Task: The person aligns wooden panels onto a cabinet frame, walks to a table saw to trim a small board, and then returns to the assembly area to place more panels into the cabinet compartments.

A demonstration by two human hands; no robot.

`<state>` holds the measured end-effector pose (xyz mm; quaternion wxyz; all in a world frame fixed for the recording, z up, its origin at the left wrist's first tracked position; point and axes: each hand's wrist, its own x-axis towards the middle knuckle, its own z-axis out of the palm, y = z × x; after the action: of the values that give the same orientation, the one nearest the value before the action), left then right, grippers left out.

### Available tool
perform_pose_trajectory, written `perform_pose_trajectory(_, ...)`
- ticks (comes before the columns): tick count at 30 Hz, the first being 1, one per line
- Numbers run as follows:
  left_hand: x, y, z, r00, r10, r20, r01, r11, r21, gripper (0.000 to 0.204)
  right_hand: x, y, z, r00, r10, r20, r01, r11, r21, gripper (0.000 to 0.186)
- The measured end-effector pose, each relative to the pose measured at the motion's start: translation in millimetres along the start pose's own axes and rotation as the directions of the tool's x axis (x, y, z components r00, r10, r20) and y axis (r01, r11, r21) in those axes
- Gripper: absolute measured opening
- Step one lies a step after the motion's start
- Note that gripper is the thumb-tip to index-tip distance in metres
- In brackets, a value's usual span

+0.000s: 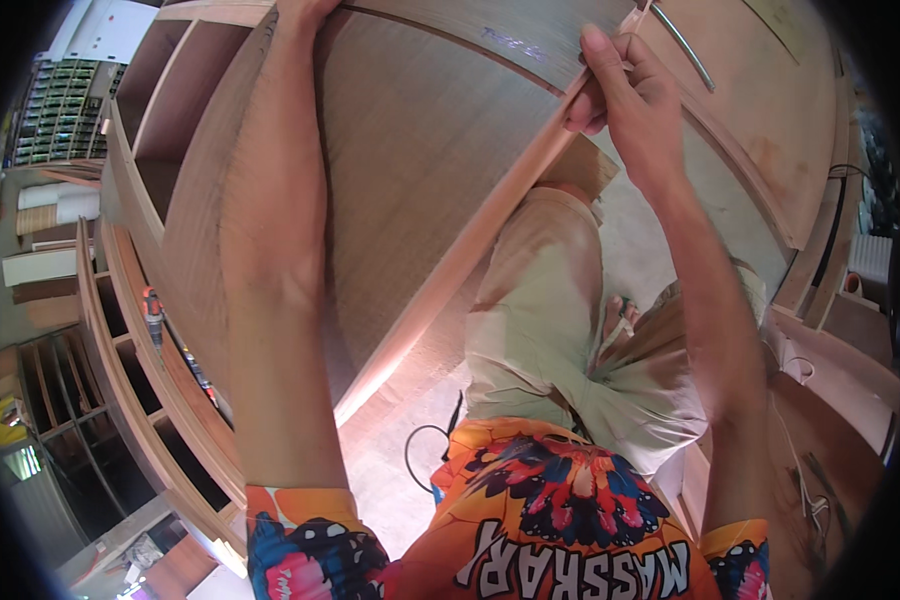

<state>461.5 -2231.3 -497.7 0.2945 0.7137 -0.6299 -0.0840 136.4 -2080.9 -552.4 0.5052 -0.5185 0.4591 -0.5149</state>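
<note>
Wooden panel (430, 160) lies beside half-curled right hand (628, 92), hold unclear; left hand (308, 7) cropped, unreadable.

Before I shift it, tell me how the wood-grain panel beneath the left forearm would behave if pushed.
The wood-grain panel would probably stay stiff: its broad face shows no sag. Its sheer breadth suggests real weight. The dull surface probably isn't very slippery.
</note>
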Motion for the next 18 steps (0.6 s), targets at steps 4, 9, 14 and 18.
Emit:
perform_pose_trajectory(4,-7.2,-3.3,-1.6,0.99,-0.122,0.065,0.125,0.991,-0.04,0.057,-6.5,-1.6,0.4,1.0,0.008,0.012,-0.008,0.999,-0.032,0.044)
perform_pose_trajectory(9,-5.4,-6.0,-1.8,1.0,0.006,0.014,-0.006,0.999,-0.039,0.053,-7.0,-1.3,1.9,1.0,0.01,0.013,-0.01,0.998,-0.059,0.044)
perform_pose_trajectory(14,4.5,-0.7,-3.4,0.999,-0.012,0.05,0.011,1.0,0.021,0.053,2.0,-0.3,2.4,0.999,-0.035,0.019,0.036,0.997,-0.068,0.044)
perform_pose_trajectory(18,7.4,3.0,3.7,0.993,-0.016,0.12,0.012,0.999,0.038,0.054,1.2,3.8,0.5,1.0,-0.011,-0.009,0.011,0.999,-0.043,0.043)
